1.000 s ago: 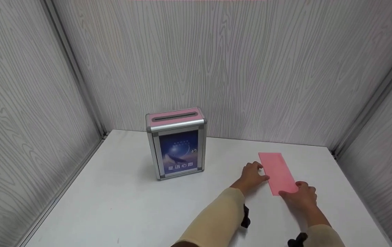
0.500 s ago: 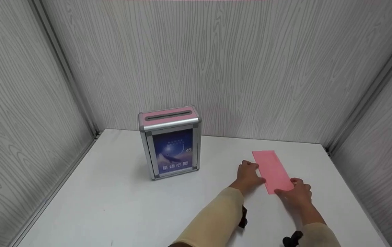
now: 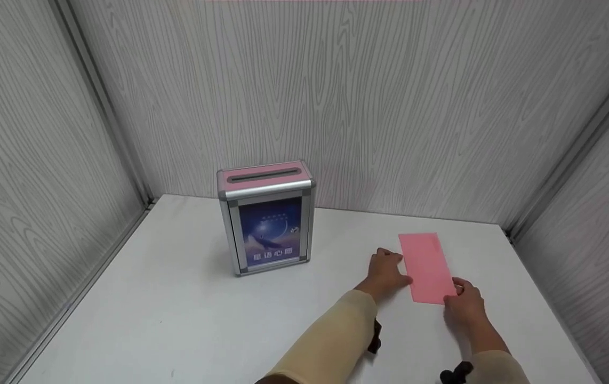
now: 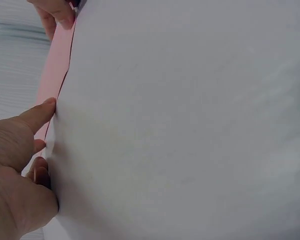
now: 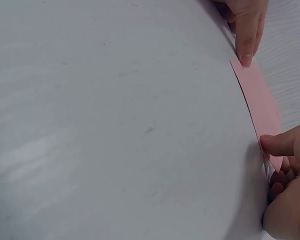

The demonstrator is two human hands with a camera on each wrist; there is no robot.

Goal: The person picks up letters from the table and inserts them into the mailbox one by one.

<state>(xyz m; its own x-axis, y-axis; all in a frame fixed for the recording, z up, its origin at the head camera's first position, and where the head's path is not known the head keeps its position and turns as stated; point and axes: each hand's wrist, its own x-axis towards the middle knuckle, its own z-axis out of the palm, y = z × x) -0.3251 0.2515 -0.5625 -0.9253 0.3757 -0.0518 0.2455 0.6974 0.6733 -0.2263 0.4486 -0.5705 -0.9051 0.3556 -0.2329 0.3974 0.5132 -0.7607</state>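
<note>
An oblong pink paper [image 3: 426, 266] lies on the white table, right of the middle in the head view. My left hand [image 3: 386, 273] rests along its left edge, the thumb and a fingertip touching that edge. In the left wrist view the left thumb [image 4: 42, 112] is at the paper's rim, with the other fingers loosely bent below it. My right hand [image 3: 466, 304] pinches the near right corner. The right wrist view has the right thumb [image 5: 277, 144] on top of the paper [image 5: 260, 102] and the fingers curled beyond the edge, partly hidden.
A silver-framed box [image 3: 268, 218] with a pink slotted top and a blue picture door stands upright at the table's back left. Grey wood-grain panels [image 3: 304, 96] enclose the white table [image 3: 187, 298] at the back and both sides.
The pink paper has turned slightly clockwise, its far end swinging right. My right thumb has slid from the near edge to the right corner. The left hand stays at the left edge.
</note>
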